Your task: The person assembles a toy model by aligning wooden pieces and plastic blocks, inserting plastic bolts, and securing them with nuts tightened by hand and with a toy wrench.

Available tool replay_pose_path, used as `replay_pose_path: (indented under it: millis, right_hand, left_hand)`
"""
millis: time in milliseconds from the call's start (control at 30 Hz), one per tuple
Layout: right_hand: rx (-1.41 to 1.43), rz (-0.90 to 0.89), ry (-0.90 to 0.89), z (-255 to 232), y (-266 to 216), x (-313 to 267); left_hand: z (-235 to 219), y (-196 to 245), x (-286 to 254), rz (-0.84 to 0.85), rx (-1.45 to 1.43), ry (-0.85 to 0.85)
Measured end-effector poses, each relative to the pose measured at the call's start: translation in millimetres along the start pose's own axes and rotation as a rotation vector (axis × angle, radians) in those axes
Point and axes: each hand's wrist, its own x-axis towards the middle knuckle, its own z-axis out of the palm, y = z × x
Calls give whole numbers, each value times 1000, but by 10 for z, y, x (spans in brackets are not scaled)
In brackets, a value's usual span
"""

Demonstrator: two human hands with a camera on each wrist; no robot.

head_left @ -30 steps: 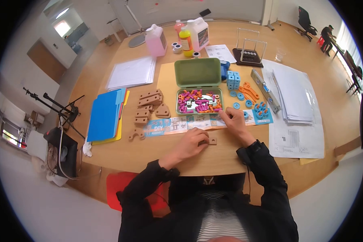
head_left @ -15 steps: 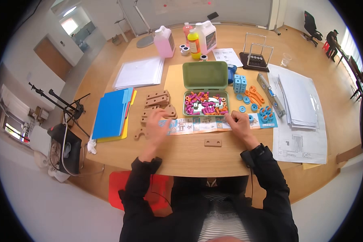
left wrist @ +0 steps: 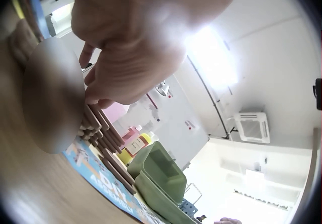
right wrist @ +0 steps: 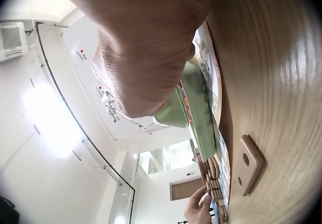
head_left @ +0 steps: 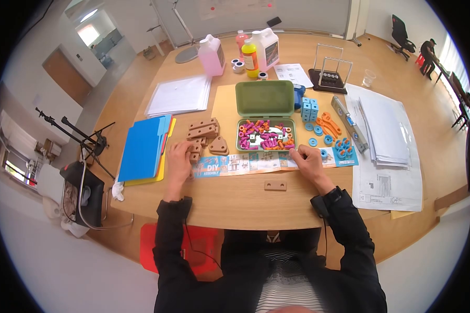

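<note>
Okay, left hand (head_left: 179, 160) at stacked brown holed blocks (head_left: 202, 124), open green plastic box (head_left: 265, 98) centre, right hand (head_left: 310, 160) near its front corner.
Left fingers bent at the stack's left side, grip can't tell; flat brown two-holed bar (head_left: 275, 185) lies on wood-grain table (head_left: 235, 204) between hands; right fingers curled, can't tell if holding anything.

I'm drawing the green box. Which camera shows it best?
The head view, because nearly all the open green box shows, coloured pieces inside. Left wrist: side-on, pieces hidden. Right wrist: partly behind the right hand.
</note>
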Motion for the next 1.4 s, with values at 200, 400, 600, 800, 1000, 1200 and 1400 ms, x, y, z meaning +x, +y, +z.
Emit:
replay_pose_path:
  millis: [200, 400, 600, 800, 1000, 1200, 1400]
  right_hand:
    - [-10, 2, -9, 5, -12, -5]
    - [-6, 23, -17, 6, -19, -9]
    - [-9, 33, -22, -2, -12, -11]
    - [-20, 25, -23, 0, -1, -7]
    - [-23, 29, -28, 1, -5, -15]
    - [-13, 37, -28, 2, 21, -16]
    - [-19, 39, -33, 8, 34, -19]
  left_hand:
    - [13, -65, 12, 24, -7, -27]
    - [37, -189, 21, 55, 12, -55]
    - [22, -201, 37, 127, 60, -57]
    - [25, -149, 15, 149, 100, -47]
    - [49, -76, -19, 192, 120, -21]
    - [-48, 96, -82, 148, 52, -26]
    - [-80, 97, -158, 80, 49, -82]
